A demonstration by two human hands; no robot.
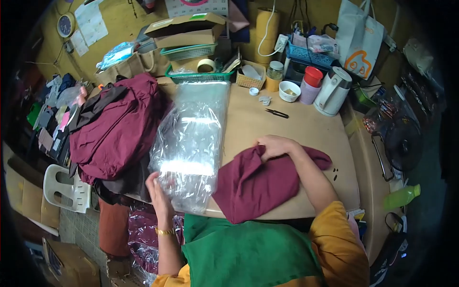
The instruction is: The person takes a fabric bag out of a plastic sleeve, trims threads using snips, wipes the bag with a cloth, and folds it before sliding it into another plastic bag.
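Note:
A folded maroon garment lies on the brown-topped table in front of me. My right hand is closed on its upper edge, bunching the cloth. Left of it lies a stack of clear plastic bags, shiny and slightly crumpled. My left hand, with a gold band at the wrist, is at the lower left edge of these bags, its fingers stretched upward. Whether those fingertips touch the plastic is hard to make out. Farther left is a heap of maroon and dark garments.
Thread snips lie beyond the garment. A white kettle, a red-lidded cup, a white bowl and a jar stand at the back right. Green baskets hold tape and a carton. A white plastic chair stands left.

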